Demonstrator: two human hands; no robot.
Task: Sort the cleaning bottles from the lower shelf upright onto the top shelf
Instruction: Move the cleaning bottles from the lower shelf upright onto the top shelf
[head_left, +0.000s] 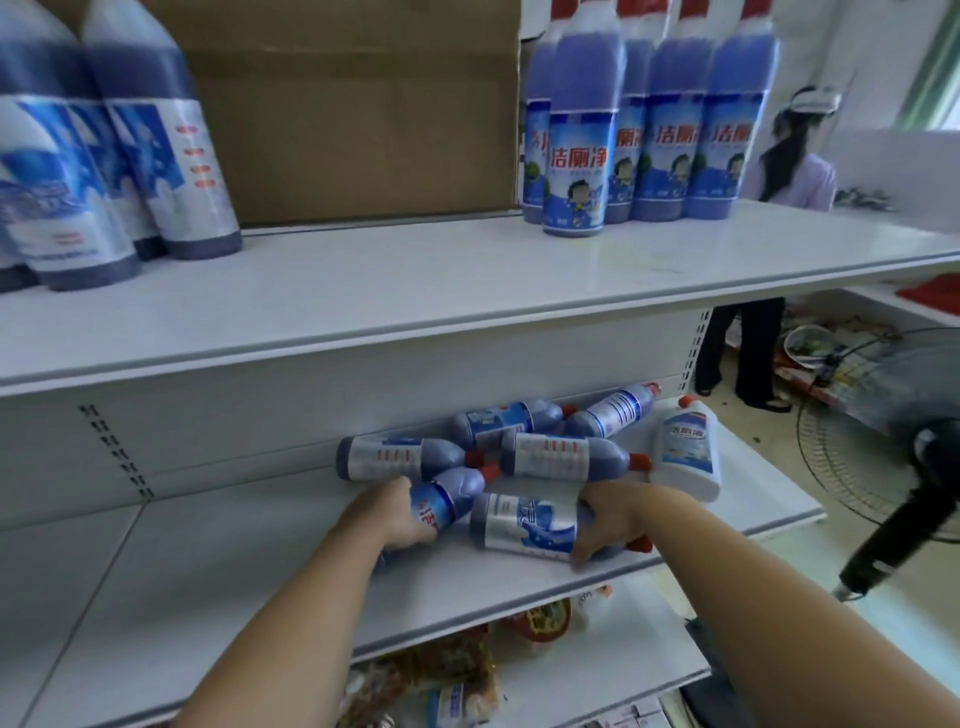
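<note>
The pick-up step seemed in hand: on the lower shelf (208, 545) the left hand (402, 514) had its grip round a tilted red-capped blue bottle (448, 498), a second bottle (522, 525) lay flat in the grip of the right hand (610, 519), and next both probably needed lifting and turning upright for the top shelf (363, 291).

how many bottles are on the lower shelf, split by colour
blue bottle: 6
white bottle: 1
total on the lower shelf: 7
</note>
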